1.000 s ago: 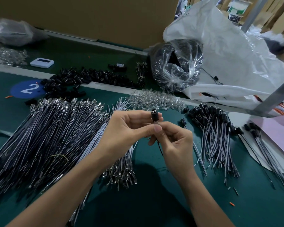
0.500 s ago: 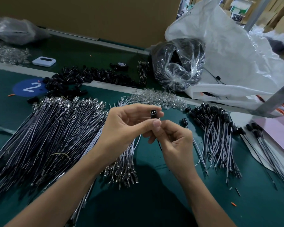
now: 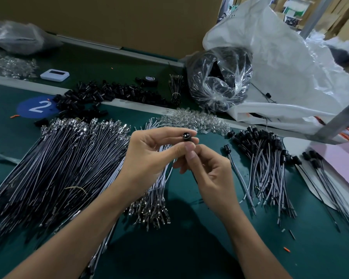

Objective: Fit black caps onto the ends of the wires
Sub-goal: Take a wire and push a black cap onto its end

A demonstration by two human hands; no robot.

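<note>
Green matting [image 3: 189,248] is covering the bench, and at its far left a blue round sticker [image 3: 37,106] is showing a white "2". Just right of it, loose black caps [image 3: 109,94] are lying in a heap, while a broad pile of uncapped wires [image 3: 58,168] is spreading across the near left. Over the middle, the left hand [image 3: 149,158] is pinching a black cap [image 3: 186,136] between thumb and forefinger, the other fingers curling loosely below. A second ago the cap was standing upright with its side showing; now it is tipping toward the camera, its round end in view, and sitting deeper between the fingertips. The right hand [image 3: 210,178] is meeting it from below, thumb and forefinger closing on the wire [image 3: 194,177] just under the cap, thumbnail turned to the camera. Farther right, capped wires [image 3: 264,162] are lying fanned in a pile.
</note>
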